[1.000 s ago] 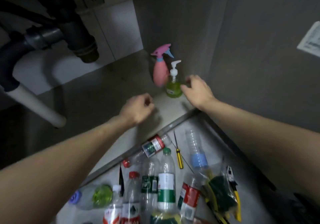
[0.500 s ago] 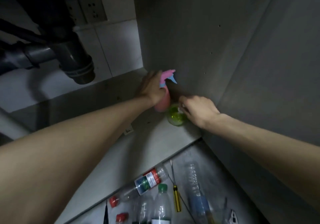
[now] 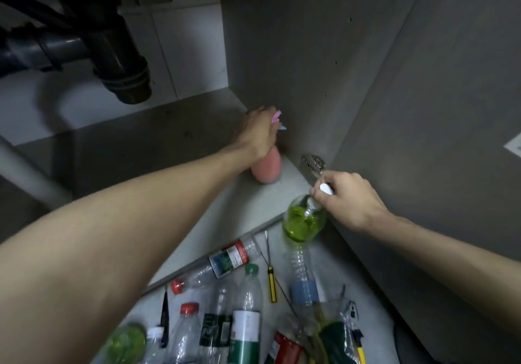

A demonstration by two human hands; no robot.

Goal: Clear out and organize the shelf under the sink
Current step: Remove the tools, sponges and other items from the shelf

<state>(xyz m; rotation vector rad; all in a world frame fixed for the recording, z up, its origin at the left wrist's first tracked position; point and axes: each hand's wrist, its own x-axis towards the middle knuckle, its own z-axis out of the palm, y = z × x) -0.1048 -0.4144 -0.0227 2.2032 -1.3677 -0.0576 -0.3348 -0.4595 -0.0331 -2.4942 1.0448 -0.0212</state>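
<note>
While it hangs tilted over the shelf's front edge point(image 3: 225, 231), base toward the floor, the clear pump bottle of green liquid point(image 3: 303, 221) is pinched at its white pump by the right hand point(image 3: 348, 198); half a second ago it stood on the shelf. Farther in, the left hand point(image 3: 258, 132) still wraps the upright pink plastic spray bottle point(image 3: 267, 170), nozzle toward the side wall.

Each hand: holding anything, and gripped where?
Left hand grips the pink spray bottle at its neck and trigger head. Right hand holds the green soap dispenser by its white pump top.
</note>
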